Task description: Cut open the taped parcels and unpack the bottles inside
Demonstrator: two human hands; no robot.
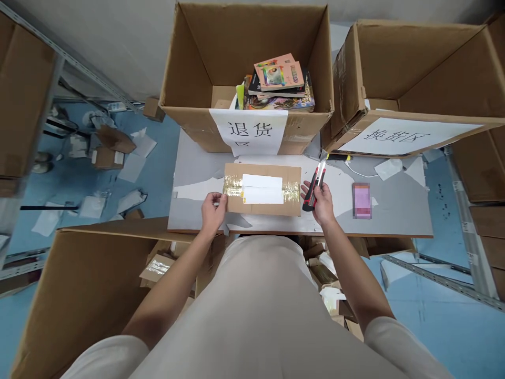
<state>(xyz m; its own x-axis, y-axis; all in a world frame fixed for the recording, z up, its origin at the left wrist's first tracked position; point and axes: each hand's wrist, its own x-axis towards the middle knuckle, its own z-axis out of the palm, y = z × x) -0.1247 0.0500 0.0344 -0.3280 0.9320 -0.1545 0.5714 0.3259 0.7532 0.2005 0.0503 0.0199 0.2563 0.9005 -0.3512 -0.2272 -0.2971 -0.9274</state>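
A flat brown cardboard parcel (232, 206) lies on the table before me, with a white label (262, 188) in its middle and shiny tape at both ends. My left hand (213, 210) is at the parcel's left edge, fingers curled, with the thumb against its side. In my right hand (322, 202), just right of the parcel, is a red and black utility knife (314, 187). Its silver blade end points away from me, and the fingers lie under the handle with the thumb on top.
Behind the parcel stands a large open carton (189, 123) holding several books (282, 76). Another open carton (343, 126) stands to its right. A pinkish blurred phone-like rectangle (362, 201) lies on the table (402, 210) at right. Below the table edge at left is a big box (79, 295) with cardboard inside.
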